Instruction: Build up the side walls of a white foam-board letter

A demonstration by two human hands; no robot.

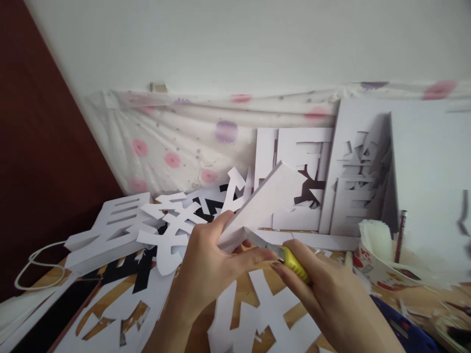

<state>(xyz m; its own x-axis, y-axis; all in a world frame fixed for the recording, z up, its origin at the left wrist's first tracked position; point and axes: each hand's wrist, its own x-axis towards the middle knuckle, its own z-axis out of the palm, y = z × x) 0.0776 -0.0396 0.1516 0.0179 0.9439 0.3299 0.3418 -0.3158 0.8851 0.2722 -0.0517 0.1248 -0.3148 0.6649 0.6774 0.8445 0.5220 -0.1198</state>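
A thick white foam board piece (267, 196) is tilted up above the table, held between the thumb and fingers of my left hand (211, 260). My right hand (312, 279) is wrapped round a yellow utility knife (294, 264). The knife's metal blade touches the lower edge of the board piece, close to my left thumb. Part of my left fingers is hidden behind the piece. Below both hands lies a white sheet with cut-out shapes (265, 314).
White and black cut-out characters (180, 228) are heaped at the left, near a dark phone (55, 314). Cut boards (346, 166) lean against the wall at the right. A paper tub (379, 262) with a pencil stands before them, and a blue object (401, 326) lies lower right.
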